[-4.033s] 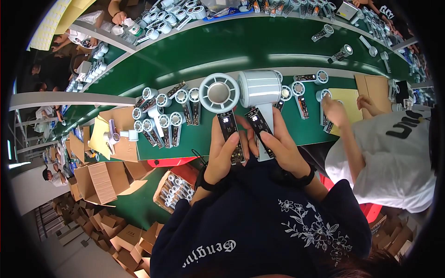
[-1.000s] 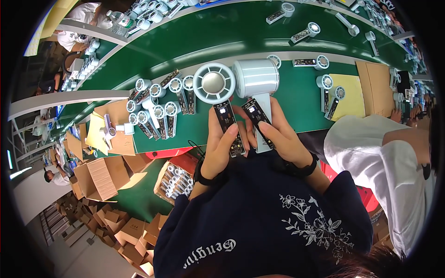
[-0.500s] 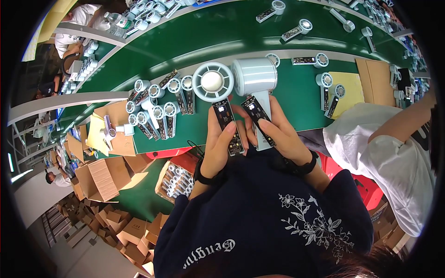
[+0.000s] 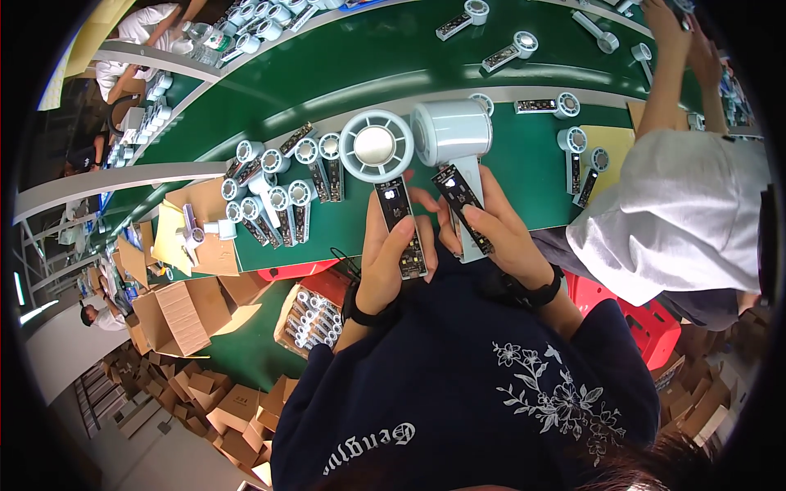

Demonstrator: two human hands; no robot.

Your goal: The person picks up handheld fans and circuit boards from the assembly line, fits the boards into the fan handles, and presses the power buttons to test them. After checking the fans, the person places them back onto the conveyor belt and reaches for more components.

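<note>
Right, the biggest thing before me is the green bench [image 4: 524,180], running left to right. On the right a co-worker [image 4: 679,213] leans away, arms stretched to the far side. Near left there's an open cardboard carton [image 4: 180,315], flaps spread, seemingly for easy reach inside. Past the near edge on the right, a yellow sheet [image 4: 618,143] lies partly under two fans, perhaps to guard their finish. On the left, a cluster of handheld fans [image 4: 278,196] sits bunched, most with circuit boards up, maybe so the electronics show at a glance.

Front and centre, over the bench's near edge, are my two fans. The left fan [image 4: 376,146] faces me, grille on; the right fan [image 4: 454,131] is turned side-on, drum showing. My left hand [image 4: 385,254] is wrapped round its handle, thumb pressing the left board [image 4: 404,237]. My right hand [image 4: 508,245] grips the pale handle, thumb on the right board [image 4: 463,204], which slants across it; whether it's fastened, I can't tell. Both thumbs sit low, I'd say to leave each little lit display [image 4: 391,195] uncovered.
</note>
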